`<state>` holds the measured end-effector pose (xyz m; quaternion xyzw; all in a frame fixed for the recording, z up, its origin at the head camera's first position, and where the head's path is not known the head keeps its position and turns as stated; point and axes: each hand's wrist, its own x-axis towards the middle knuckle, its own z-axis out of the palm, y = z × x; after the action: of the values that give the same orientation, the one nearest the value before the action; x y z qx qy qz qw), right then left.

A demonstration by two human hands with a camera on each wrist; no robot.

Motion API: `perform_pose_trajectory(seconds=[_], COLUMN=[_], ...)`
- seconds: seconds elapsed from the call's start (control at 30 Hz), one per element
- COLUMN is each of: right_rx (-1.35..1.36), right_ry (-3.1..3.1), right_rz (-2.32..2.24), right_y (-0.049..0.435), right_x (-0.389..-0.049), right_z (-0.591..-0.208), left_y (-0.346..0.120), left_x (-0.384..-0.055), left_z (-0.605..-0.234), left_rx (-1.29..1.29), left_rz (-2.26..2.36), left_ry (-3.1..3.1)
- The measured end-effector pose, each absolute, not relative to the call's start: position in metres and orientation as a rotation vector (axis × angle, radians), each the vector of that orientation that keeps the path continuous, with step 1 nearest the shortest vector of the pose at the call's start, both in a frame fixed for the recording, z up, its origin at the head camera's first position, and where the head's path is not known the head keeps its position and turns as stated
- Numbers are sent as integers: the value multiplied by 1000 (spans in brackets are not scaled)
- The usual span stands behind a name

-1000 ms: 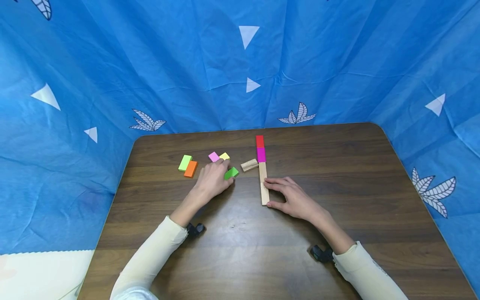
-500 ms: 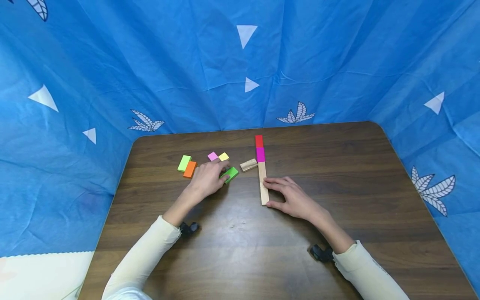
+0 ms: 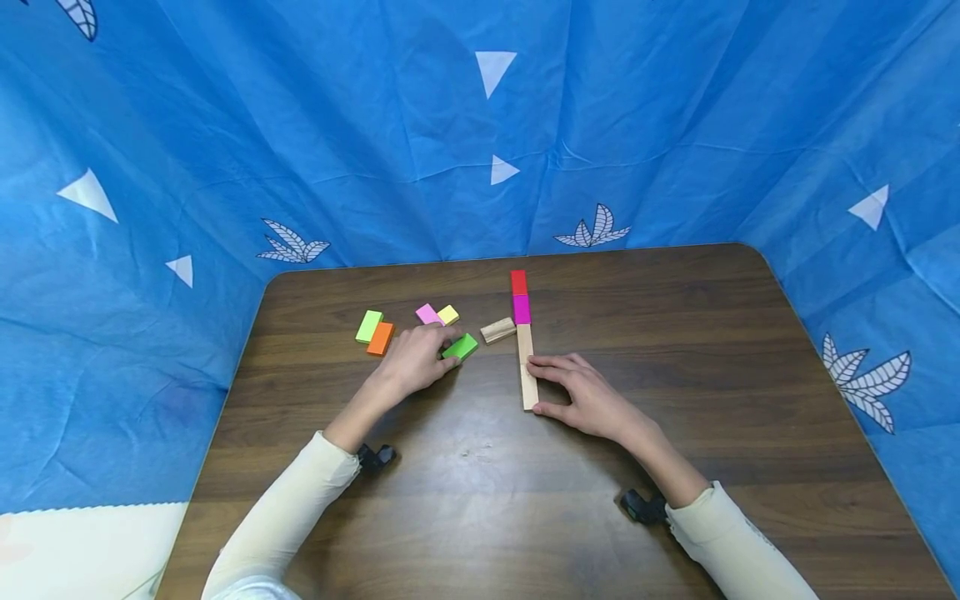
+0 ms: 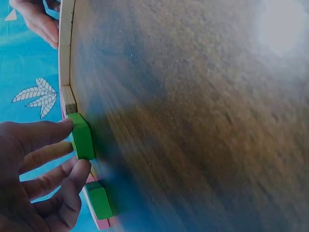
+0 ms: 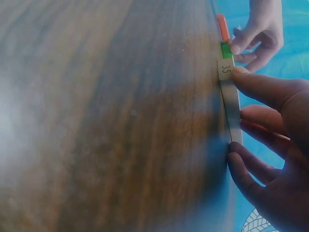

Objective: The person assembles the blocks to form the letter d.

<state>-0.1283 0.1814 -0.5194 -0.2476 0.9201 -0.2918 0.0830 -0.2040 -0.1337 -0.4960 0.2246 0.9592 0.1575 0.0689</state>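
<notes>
My left hand (image 3: 415, 358) pinches a bright green block (image 3: 461, 347) between thumb and fingers, low over the table. In the left wrist view the thumb is at one end of that green block (image 4: 82, 137) and fingertips at the other. My right hand (image 3: 588, 396) holds the near plain wooden block (image 3: 528, 389) of a straight row, thumb at its near end and fingertips along its right side. Farther up the row come another plain block (image 3: 524, 340), a magenta block (image 3: 522, 309) and a red block (image 3: 519, 282). "35" is printed on the near block's end (image 5: 226, 69).
A loose wood-grain block (image 3: 498, 331) lies slanted against the row's left side. Pink (image 3: 427, 313) and yellow (image 3: 448, 314) blocks lie beyond my left hand, light green (image 3: 369, 326) and orange (image 3: 381, 338) ones to its left. Blue cloth (image 3: 420, 125) hangs behind the brown table (image 3: 675, 333).
My left hand has drawn back a little to the left, and more of the green block shows between thumb and fingers. The right hand and the row have stayed put.
</notes>
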Motion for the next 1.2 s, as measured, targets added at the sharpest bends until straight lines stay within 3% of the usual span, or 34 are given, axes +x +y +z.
perform_pose_trajectory(seconds=[1.2], right_rx=[-720], right_ry=[2745], right_rz=[-846], right_y=[181], right_x=[-130], right_z=[-518], left_y=[-123], left_x=[-213], left_z=[-501], left_rx=[666], left_rz=[545], left_ry=[2856])
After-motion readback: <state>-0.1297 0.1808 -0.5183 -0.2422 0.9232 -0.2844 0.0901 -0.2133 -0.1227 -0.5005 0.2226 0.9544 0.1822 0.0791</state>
